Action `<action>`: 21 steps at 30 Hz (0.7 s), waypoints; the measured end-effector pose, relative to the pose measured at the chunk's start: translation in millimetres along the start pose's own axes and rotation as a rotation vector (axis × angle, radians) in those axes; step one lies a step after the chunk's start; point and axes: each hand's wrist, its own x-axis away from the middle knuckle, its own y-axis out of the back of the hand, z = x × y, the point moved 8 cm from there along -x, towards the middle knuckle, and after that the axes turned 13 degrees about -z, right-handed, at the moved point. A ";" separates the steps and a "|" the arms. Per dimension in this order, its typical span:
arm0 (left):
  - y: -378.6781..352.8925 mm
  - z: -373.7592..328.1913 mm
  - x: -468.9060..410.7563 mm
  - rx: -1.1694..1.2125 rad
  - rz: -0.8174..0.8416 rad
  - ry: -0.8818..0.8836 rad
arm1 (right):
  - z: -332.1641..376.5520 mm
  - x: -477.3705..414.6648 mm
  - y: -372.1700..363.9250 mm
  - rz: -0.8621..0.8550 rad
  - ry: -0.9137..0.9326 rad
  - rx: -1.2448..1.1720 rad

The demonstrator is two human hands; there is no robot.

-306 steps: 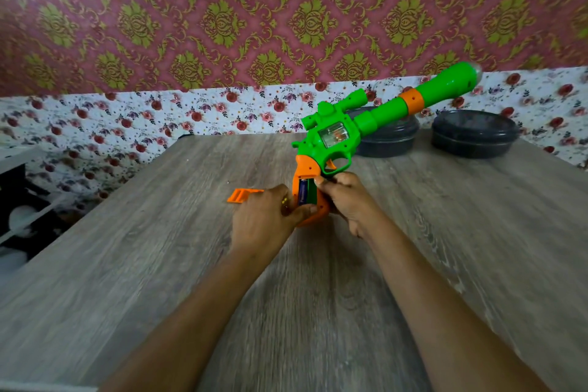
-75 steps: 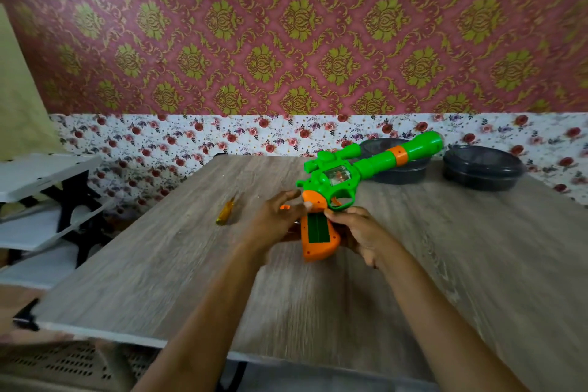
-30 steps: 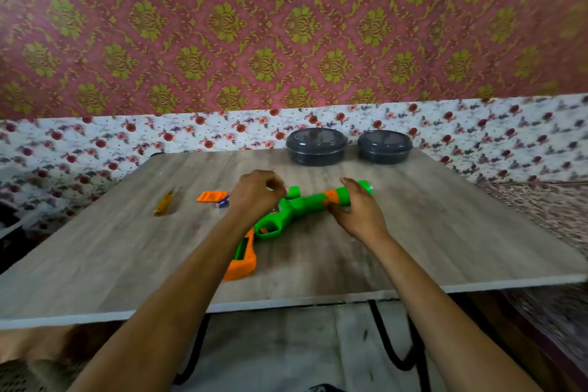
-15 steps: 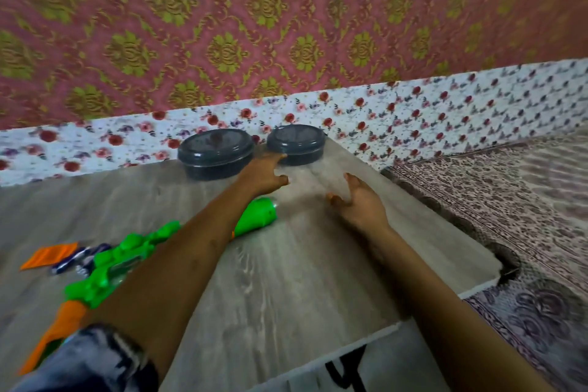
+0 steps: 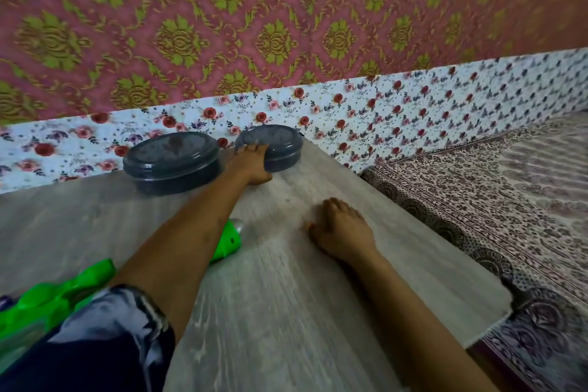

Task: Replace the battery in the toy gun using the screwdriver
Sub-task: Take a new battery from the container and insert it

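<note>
The toy gun [image 5: 57, 299] is seen lying flat on the wooden table [image 5: 286, 312] at the lower left, its green body partly cut off by the frame edge and partly hidden under the left forearm and a dark sleeve [image 5: 105, 337]. Its long axis runs from lower left to upper right, and the barrel tip [image 5: 229, 237] shows just beyond the forearm, pointing toward the middle of the table. The grip and battery bay are out of view, and the screwdriver cannot be found in the picture.

Farther back, 2 dark round lidded containers are set along the far edge against the flowered wall. The left container [image 5: 171, 162] is untouched. The left hand [image 5: 251, 162] is stretched across the gun to the right container [image 5: 270, 145], its fingers laid on the lid and near rim; whether a true grip is closed around it cannot be told through the blur.

The right hand [image 5: 342, 231] is rested palm down on bare table, empty and relaxed, well apart from both containers.

The coming move is judged to turn on the right container, perhaps the store of the fresh battery: it lies directly ahead of the left hand, which is clearly the nearer of the 2, while the gun lies behind and below that arm
</note>
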 end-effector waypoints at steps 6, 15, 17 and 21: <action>18.4 -34.8 30.1 0.020 0.019 -0.104 | 0.2 5.5 7.2 -0.028 -0.052 -0.069; 69.3 -100.1 144.2 0.101 -0.070 -0.294 | -11.9 75.2 52.7 -0.131 -0.162 -0.193; 79.8 -111.6 173.6 0.128 -0.078 -0.313 | -21.1 100.8 62.7 -0.164 -0.165 -0.184; 99.4 -135.4 228.0 0.262 -0.050 -0.371 | -33.4 142.3 78.1 -0.196 -0.166 -0.229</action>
